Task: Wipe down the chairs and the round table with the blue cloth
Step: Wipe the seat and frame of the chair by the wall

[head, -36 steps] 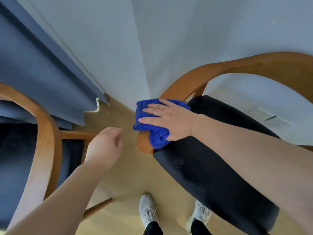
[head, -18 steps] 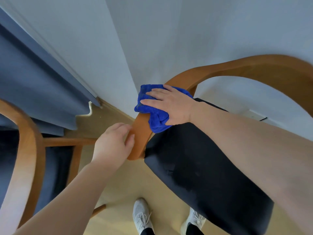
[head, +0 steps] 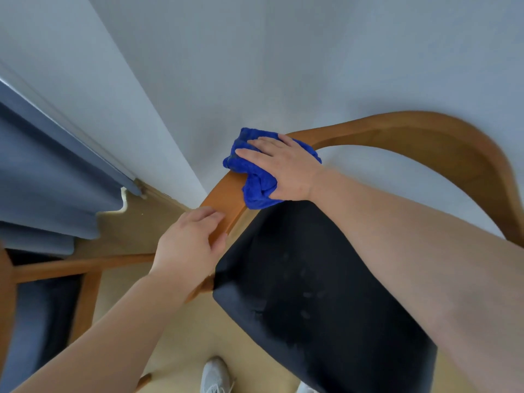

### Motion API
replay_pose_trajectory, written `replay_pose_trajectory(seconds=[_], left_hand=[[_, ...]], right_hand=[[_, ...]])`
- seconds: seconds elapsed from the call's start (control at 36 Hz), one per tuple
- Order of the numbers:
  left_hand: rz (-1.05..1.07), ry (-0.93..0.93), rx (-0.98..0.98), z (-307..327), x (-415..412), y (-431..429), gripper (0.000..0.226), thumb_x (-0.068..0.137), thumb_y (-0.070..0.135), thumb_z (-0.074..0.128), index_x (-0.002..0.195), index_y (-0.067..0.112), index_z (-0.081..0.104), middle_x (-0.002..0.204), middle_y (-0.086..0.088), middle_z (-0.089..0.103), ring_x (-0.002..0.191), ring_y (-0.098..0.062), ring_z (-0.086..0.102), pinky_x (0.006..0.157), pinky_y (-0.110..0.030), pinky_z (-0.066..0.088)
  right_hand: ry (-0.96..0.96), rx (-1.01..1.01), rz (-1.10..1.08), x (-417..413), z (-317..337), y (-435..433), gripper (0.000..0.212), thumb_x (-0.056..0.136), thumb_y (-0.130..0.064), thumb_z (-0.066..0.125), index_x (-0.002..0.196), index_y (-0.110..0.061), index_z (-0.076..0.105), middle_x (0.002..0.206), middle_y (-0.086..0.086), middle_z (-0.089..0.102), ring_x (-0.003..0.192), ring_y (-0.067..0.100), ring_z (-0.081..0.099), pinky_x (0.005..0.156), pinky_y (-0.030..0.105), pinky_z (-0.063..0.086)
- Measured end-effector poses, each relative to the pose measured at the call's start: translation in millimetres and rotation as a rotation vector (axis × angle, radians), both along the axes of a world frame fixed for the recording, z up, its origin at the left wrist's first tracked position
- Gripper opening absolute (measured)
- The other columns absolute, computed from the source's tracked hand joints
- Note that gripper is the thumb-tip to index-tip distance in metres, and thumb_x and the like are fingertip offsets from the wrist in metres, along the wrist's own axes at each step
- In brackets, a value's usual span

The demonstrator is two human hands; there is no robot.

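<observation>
A wooden chair point(head: 419, 137) with a curved armrest and a black seat cushion point(head: 306, 285) stands in front of me against a white wall. My right hand point(head: 286, 168) presses the bunched blue cloth point(head: 252, 177) onto the bend of the armrest, fingers spread over it. My left hand point(head: 190, 239) grips the near end of the same armrest, just below the cloth. The round table is not in view.
A second wooden chair point(head: 71, 265) with a dark seat stands at the left. Blue curtains point(head: 42, 180) hang down to the beige floor point(head: 147, 222) at the left. My white shoes point(head: 215, 375) show at the bottom, close to the seat's front.
My right hand slid the cloth up along the armrest toward the backrest. My left hand reached over and took hold of the armrest's near end.
</observation>
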State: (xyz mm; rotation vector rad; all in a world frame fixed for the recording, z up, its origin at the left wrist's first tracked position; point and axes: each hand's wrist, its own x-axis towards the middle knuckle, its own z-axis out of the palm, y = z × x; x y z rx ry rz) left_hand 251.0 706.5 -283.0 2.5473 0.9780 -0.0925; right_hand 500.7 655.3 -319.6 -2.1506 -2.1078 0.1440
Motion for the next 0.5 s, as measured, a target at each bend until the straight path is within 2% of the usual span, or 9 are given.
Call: replay_pose_trajectory(seconds=[0.25, 0.36, 0.5], left_hand=[[-0.026, -0.092, 0.013, -4, 32, -6, 0.030, 0.089, 0.021, 0.057, 0.118, 0.020, 0.064, 0.124, 0.005, 0.058, 0.115, -0.017, 0.051, 0.093, -0.034, 0.044], [-0.047, -0.101, 0.007, -4, 48, -8, 0.029, 0.087, 0.017, 0.060, 0.115, 0.019, 0.066, 0.121, 0.004, 0.060, 0.113, -0.019, 0.054, 0.092, -0.037, 0.046], [-0.065, -0.116, -0.004, -2, 65, -12, 0.029, 0.088, 0.019, 0.059, 0.116, 0.019, 0.066, 0.121, 0.003, 0.060, 0.113, -0.017, 0.054, 0.095, -0.037, 0.047]], right_hand=[[-0.027, 0.004, -0.264, 56, 5, -17, 0.080, 0.080, -0.034, 0.063, 0.150, -0.027, 0.025, 0.148, 0.001, 0.040, 0.136, 0.023, 0.036, 0.113, 0.045, 0.023], [-0.073, 0.004, -0.343, 77, 4, -21, 0.074, 0.081, -0.038, 0.060, 0.147, -0.024, 0.028, 0.136, 0.002, 0.052, 0.124, 0.026, 0.049, 0.105, 0.047, 0.035], [-0.126, 0.012, -0.358, 88, 5, -28, 0.072, 0.081, -0.035, 0.060, 0.144, -0.022, 0.029, 0.125, 0.005, 0.057, 0.113, 0.028, 0.055, 0.098, 0.046, 0.038]])
